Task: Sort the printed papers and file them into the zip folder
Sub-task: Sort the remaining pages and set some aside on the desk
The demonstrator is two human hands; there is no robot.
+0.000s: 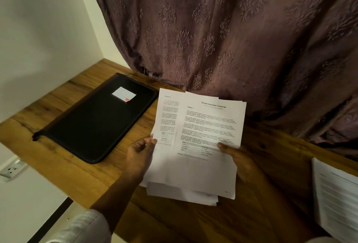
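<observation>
Papers lengthwise, heading at far end

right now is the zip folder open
No, the folder lies flat and closed on the desk, its label facing up.

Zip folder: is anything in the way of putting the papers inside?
Only bare desk lies between the held papers and the black zip folder. The folder itself looks closed, so it needs opening first.

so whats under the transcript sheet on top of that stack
More printed sheets: one headed Section 3 sticks out on the left, and other edges show at the bottom. The transcript sheet covers the rest, so their text and number cannot be told.
</observation>
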